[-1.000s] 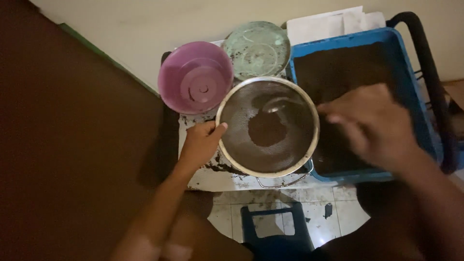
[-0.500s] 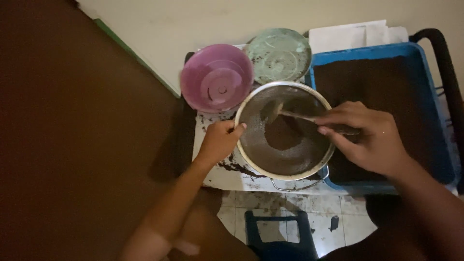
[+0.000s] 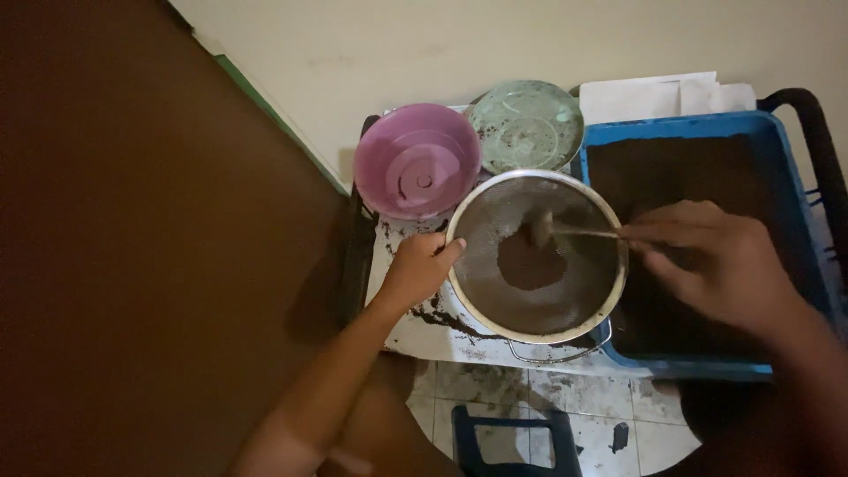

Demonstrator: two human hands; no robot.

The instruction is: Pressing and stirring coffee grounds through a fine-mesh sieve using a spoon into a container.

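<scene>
White soiled tabletop [image 3: 415,331] bears a round metal sieve [image 3: 536,256]; left hand [image 3: 417,268] grips its rim, right hand [image 3: 715,261] fingers pinch a thin spoon [image 3: 565,232] above the dark powder.

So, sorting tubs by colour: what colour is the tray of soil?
Blue tray, clearest in the head view.

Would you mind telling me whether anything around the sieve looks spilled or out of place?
Yes: dark soil crumbs lie scattered on the white tray surface beside the round metal sieve, just under the left hand gripping its rim. A few dark specks also mark the floor tiles below. Nothing looks broken.
</scene>
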